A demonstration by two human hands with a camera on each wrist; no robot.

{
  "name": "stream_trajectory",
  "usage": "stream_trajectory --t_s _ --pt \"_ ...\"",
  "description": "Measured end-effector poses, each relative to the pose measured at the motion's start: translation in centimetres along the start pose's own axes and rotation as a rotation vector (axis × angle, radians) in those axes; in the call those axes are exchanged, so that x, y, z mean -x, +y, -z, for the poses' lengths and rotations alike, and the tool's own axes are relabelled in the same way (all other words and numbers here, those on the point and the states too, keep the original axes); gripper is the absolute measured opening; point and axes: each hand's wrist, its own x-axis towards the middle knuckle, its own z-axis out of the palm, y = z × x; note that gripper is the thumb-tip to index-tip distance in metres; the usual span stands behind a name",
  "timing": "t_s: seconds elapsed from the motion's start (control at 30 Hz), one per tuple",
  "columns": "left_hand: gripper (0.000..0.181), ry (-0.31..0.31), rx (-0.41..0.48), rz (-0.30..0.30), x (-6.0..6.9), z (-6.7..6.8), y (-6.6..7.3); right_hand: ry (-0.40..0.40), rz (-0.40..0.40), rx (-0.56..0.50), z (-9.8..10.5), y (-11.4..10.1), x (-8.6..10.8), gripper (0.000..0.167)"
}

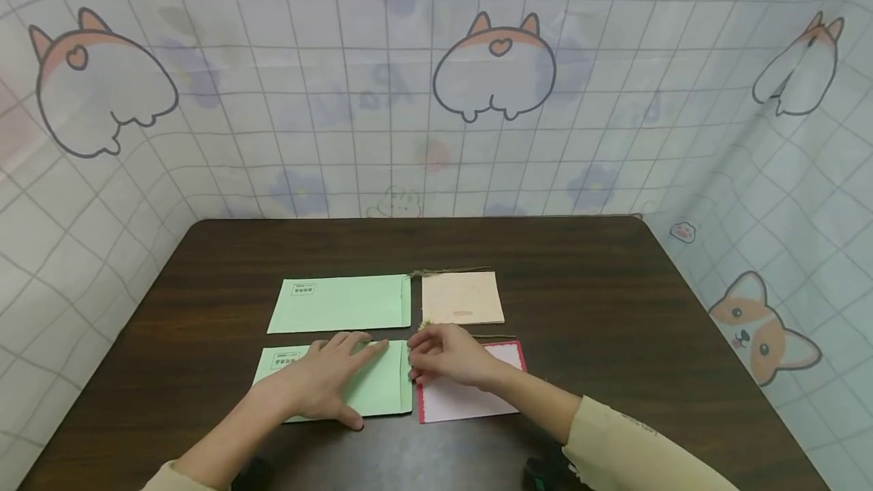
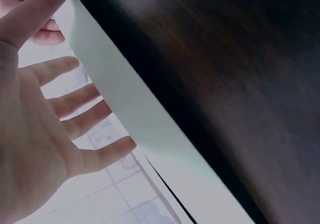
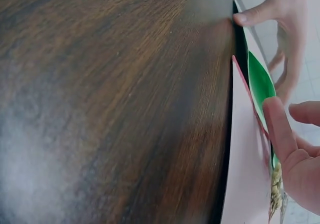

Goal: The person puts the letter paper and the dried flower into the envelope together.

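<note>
My left hand lies spread over the near pale green envelope, fingers apart and pressing on it. The thumb reaches past its near edge. At that envelope's right end is my right hand, its fingers bent. In the right wrist view, the envelope's mouth gapes and shows a brighter green inside. A fingertip of the right hand touches the mouth's edge, apart from the neighbouring finger. Beneath the right hand lies a pale pink card with a red border, beside a dried flower sprig.
Farther back lie a second green envelope with a small printed box and a cream card. Another dried sprig runs along that card's far edge. All rest on a dark wooden table, with a patterned curtain behind.
</note>
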Motion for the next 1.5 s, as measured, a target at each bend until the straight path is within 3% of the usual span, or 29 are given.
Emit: stream_trajectory --t_s 0.13,0.37,0.83,1.17,1.5 --pt "0.105 0.017 0.004 -0.014 0.0 0.0 0.0 0.003 -0.013 -0.032 -0.4 0.2 -0.2 0.028" --pt "0.103 0.029 -0.021 -0.035 -0.1 0.1 -0.1 0.059 -0.017 0.071 -1.1 0.0 -0.4 0.028" --pt "0.101 0.045 -0.018 -0.058 0.1 0.0 -0.1 0.021 -0.040 -0.044 -1.6 0.0 -0.6 0.035" --pt "0.109 0.005 -0.022 0.031 1.1 0.3 -0.5 0.023 -0.050 -0.045 -1.6 0.4 -0.7 0.039" --pt "0.109 -0.009 -0.012 0.049 1.0 0.0 -0.8 -0.002 -0.047 -0.090 -0.9 0.2 0.6 0.038"
